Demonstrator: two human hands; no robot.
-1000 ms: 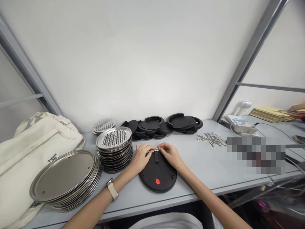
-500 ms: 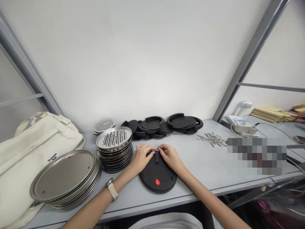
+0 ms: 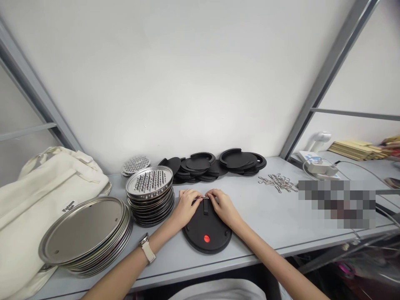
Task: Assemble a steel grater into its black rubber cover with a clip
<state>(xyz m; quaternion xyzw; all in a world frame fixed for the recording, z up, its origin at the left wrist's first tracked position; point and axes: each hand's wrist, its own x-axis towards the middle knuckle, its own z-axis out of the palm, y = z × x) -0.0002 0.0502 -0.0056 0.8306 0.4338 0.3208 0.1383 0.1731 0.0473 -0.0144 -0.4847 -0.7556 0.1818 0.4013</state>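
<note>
A round black plastic base with a red dot and a raised central strip lies flat near the table's front edge. At its far end, my left hand and my right hand pinch a small metal wire clip between thumbs and fingers. The clip sits across the end of the strip; whether it is hooked in cannot be made out. More such wire clips lie in a loose pile to the right. Behind my hands are several black plastic discs and rings.
To the left stand a stack of round grater plates and a stack of shiny round metal plates. A cream cloth bag lies beyond them. At the right are a white device, cables and flat yellowish pieces.
The wire clip between my fingertips has shifted very slightly. Both hands and the black base stay in almost the same place.
</note>
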